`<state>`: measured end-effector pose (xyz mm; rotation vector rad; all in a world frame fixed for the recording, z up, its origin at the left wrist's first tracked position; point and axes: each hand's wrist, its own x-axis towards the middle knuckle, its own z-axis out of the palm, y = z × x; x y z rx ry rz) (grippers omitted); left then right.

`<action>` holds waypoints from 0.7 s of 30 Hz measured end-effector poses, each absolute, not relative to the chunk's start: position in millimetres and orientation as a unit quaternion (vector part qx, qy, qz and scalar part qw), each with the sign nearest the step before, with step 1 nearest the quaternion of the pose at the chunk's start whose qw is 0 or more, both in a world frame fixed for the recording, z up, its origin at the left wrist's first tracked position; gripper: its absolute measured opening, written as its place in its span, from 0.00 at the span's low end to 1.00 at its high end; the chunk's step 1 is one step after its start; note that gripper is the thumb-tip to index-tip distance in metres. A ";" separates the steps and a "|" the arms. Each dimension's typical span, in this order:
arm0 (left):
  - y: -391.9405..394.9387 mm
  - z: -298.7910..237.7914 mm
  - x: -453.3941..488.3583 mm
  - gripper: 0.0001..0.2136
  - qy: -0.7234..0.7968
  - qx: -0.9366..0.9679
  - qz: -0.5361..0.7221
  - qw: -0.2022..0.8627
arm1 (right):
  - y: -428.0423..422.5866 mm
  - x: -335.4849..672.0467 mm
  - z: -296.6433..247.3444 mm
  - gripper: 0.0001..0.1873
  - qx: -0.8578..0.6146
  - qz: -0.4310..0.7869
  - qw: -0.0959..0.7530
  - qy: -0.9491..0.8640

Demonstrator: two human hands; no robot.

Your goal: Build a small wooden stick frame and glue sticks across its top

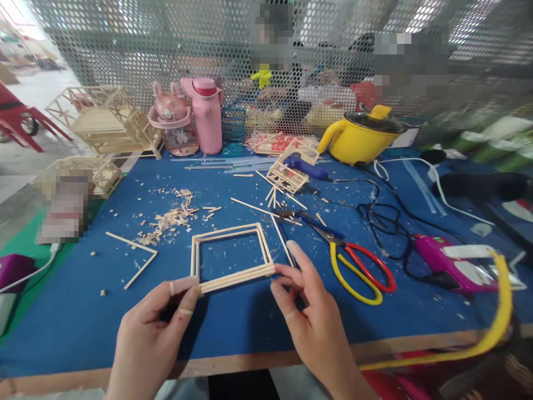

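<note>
A rectangular frame of thin wooden sticks [237, 279] is held just above the blue table mat, its near side built of several sticks side by side. My left hand [160, 319] pinches the near left corner between thumb and fingers. At the near right corner, my right hand [310, 311] has its thumb and middle finger on the stick ends, with the index finger raised. Bands wrap some of my fingers. To the right lie scissors [356, 272] with red and yellow handles, beside dark-handled pliers [312, 222]. Two sticks joined in a V [155, 254] lie at left.
Stick offcuts [170, 222] are heaped behind the frame. A blue glue gun [306, 166] rests on a small stick structure [287, 180]. Cables [375, 216] tangle at right near a purple tool [453, 264]. A yellow pot [362, 139] and pink flask [208, 119] stand along the back.
</note>
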<state>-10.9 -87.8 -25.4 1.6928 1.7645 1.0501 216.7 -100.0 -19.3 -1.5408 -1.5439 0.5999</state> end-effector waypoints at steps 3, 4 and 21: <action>-86.6 -25.1 -13.7 0.12 0.638 0.631 0.377 0.230 | -100.5 216.9 -19.4 0.35 -0.618 0.270 0.434 -0.597; -86.2 -24.8 -14.5 0.12 0.636 0.635 0.377 0.225 | -99.2 216.8 -18.3 0.34 -0.619 0.278 0.436 -0.591; -86.0 -29.2 -12.5 0.12 0.634 0.620 0.399 0.233 | -80.2 213.1 -13.8 0.19 -0.618 0.369 0.487 -0.494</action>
